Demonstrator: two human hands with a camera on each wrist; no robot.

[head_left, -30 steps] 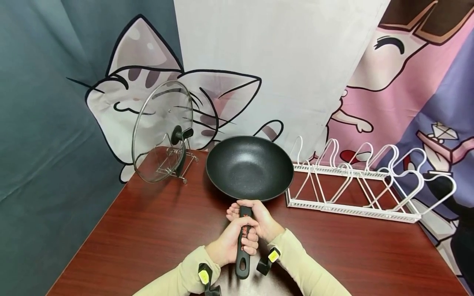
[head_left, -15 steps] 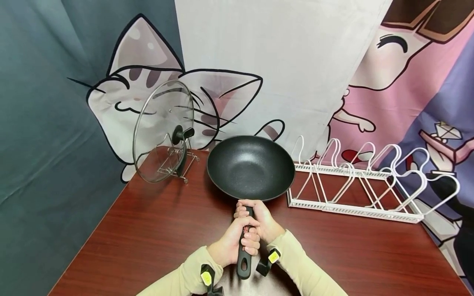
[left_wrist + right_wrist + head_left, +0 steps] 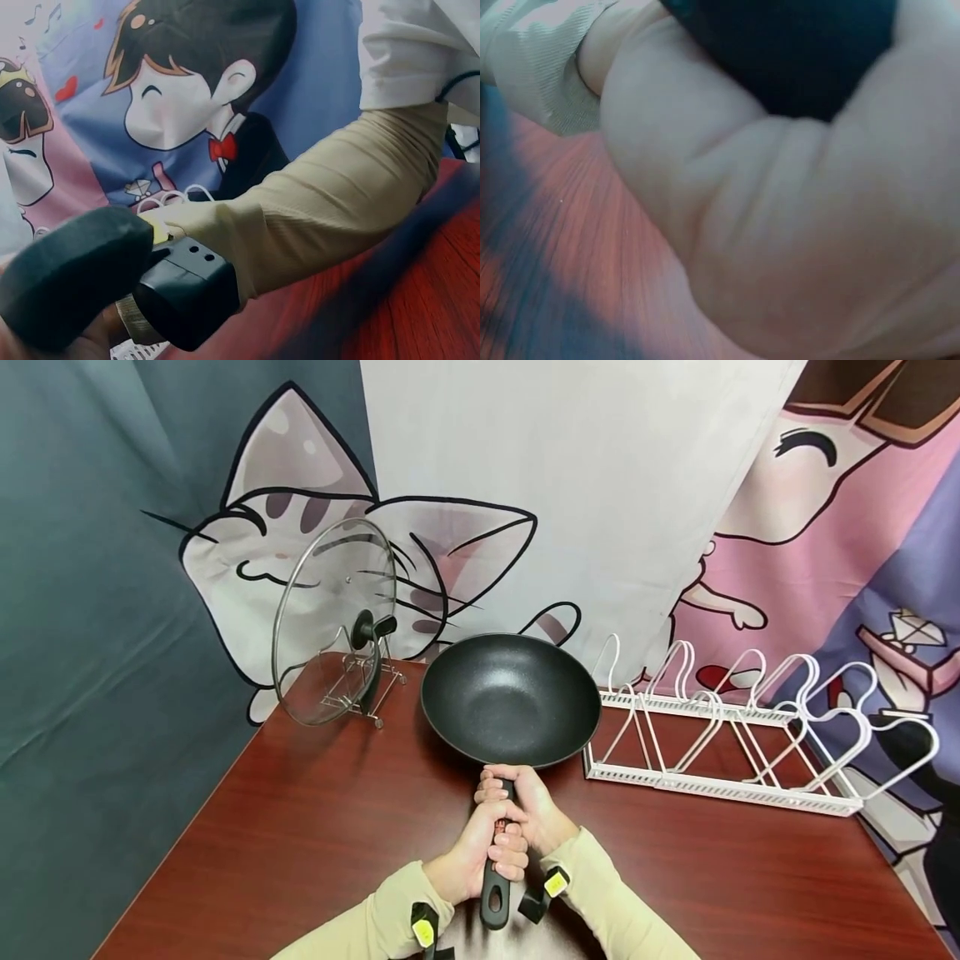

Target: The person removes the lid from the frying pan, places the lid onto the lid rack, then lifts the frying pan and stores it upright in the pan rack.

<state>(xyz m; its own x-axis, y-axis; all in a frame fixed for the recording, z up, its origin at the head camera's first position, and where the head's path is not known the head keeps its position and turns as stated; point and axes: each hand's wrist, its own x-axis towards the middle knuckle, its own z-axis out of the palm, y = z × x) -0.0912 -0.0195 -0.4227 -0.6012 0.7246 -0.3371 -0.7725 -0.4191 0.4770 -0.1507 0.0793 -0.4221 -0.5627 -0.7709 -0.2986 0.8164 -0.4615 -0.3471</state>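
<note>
Left grip [image 3: 480,843] and right grip [image 3: 533,806] curl round the black handle [image 3: 495,893], the right nearer the wok [image 3: 512,697] at their twelve o'clock; on the red-brown counter [image 3: 660,868], a glass lid [image 3: 335,620] stands in a wire rack [image 3: 378,723] toward eleven, a white rack [image 3: 720,788] toward two

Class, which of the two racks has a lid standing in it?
The small silvery wire rack left of the black pan: a glass lid stands in it. The longer white rack, right of the pan, holds none.
</note>
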